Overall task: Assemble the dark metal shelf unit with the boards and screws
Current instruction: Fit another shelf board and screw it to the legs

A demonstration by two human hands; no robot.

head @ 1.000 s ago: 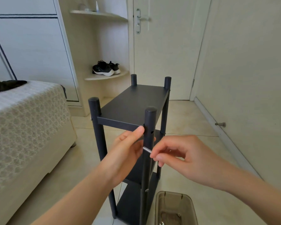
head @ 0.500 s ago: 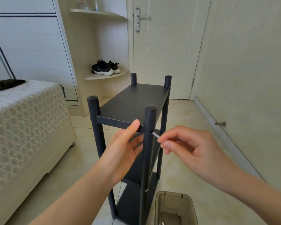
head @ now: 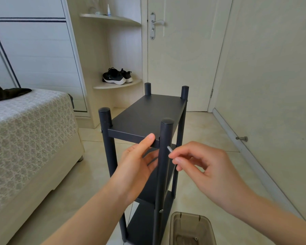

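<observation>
At the near right corner of the shelf unit [head: 181, 131], just below the top board [head: 145, 117], I have the screw [head: 169, 149] pinched between the thumb and forefinger of my right hand [head: 207, 170]. Its tip is at the right face of the near right post [head: 163, 174], and my other fingers are loosely curled and carry nothing. My left hand [head: 136, 165] grips the near edge of that board, thumb on top and fingers tucked beneath, bracing it against the post.

I cannot make out the hole from here (dark post, and the screw tip sits over the spot), so my main worry is a crooked start that binds the thread. If my left hand lets the board sag, its hole may not line up with the post's. A loose pinch could drop the screw past the plastic box [head: 173, 227] onto the tiles. Pushing hard sideways might rock this tall, narrow frame leftward.
</observation>
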